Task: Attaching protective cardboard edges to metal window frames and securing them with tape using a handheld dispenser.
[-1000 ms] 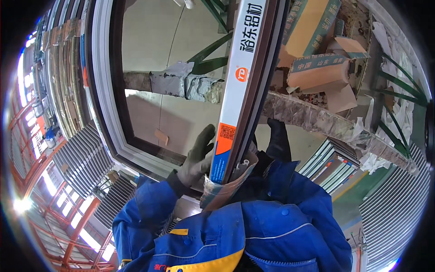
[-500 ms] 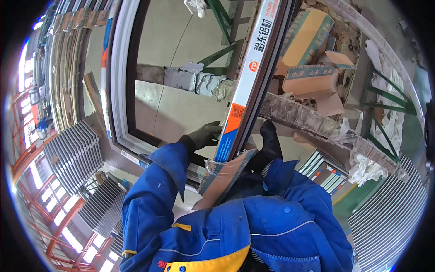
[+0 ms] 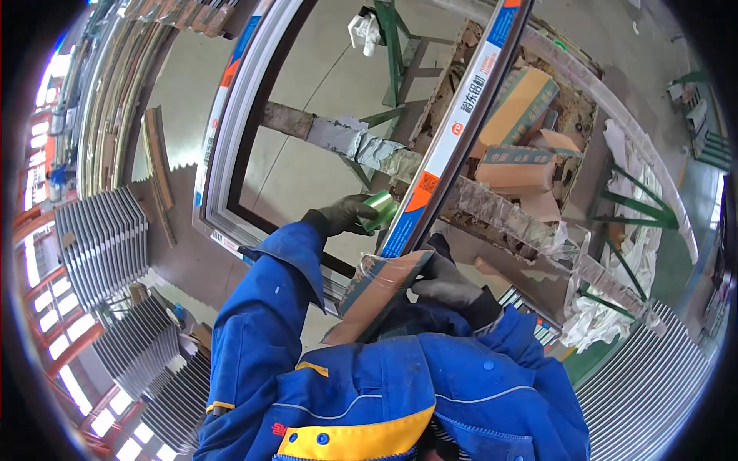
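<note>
My left hand, in a dark glove, is closed around a roll of shiny green tape beside the near end of a long profile. White film with blue and orange printed patches covers that profile. A piece of brown and dark green cardboard is bent over its near end, with clear plastic at its upper edge. At the cardboard's right edge my gloved right hand is closed on it, some fingers hidden. The profile belongs to a large dark-and-white window-like frame, whose other long side lies to the left.
A wrapped support beam runs beneath the frame, with green trestle legs beyond. Right of the frame, cardboard scraps fill a shallow bin. Stacked grey profiles stand at left, others at lower right. White sheeting lies at right.
The green tape roll now shows in my left hand. My right hand has drawn back toward me to the cardboard's edge. The view has shifted, so the frame appears farther right.
</note>
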Demonstrator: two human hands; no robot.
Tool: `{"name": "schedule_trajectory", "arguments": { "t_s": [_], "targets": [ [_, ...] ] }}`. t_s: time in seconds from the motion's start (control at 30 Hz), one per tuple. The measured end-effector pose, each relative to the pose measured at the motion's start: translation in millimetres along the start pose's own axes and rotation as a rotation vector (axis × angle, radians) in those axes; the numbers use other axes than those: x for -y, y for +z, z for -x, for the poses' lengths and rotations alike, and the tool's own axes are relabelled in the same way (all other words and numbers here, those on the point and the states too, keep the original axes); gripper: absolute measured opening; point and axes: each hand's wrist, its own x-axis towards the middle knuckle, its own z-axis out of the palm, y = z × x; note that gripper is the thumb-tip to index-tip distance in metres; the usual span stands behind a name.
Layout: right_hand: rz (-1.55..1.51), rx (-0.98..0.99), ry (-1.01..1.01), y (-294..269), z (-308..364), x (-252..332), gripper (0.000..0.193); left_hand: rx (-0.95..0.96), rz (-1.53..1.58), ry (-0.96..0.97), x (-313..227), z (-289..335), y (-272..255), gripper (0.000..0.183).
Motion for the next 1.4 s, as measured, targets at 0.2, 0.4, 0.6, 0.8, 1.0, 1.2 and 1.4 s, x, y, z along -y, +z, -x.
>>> {"name": "schedule_trajectory", "arguments": {
  "t_s": [0.2, 0.4, 0.6, 0.8, 1.0, 1.2, 1.4],
  "targets": [
    [-0.023, -0.49, -0.015, 50.5, 0.8, -5.5, 0.097, 0.16, 0.193, 0.079, -13.3, 18.9, -18.0, 0.056],
    [0.311, -0.714, -0.149, 75.0, -16.7, -6.9, 0.086, 0.187, 0.175, 0.175, -24.7, 40.5, 9.3, 0.058],
    [0.182, -0.71, -0.168, 88.3, -15.2, 5.4, 0.066, 0.206, -0.07, 0.209, -22.2, 52.9, 2.0, 0.04],
    [0.286, -0.808, -0.172, 105.6, -11.5, 13.9, 0.06, 0.217, -0.126, 0.202, -8.4, 62.4, -10.0, 0.042],
    [0.452, -0.862, -0.255, 101.8, -16.2, -6.6, 0.044, 0.087, -0.226, 0.267, -11.7, 73.5, -3.1, 0.048],
    [0.693, -1.05, -0.116, 98.4, -29.5, -27.4, 0.053, 0.099, -0.21, 0.554, -18.1, 121.3, 25.3, 0.06],
    [0.738, -0.948, -0.026, 102.6, -27.9, -5.7, 0.098, 0.19, -0.285, 0.538, -19.3, 169.7, 29.2, 0.059]
  ]
}}
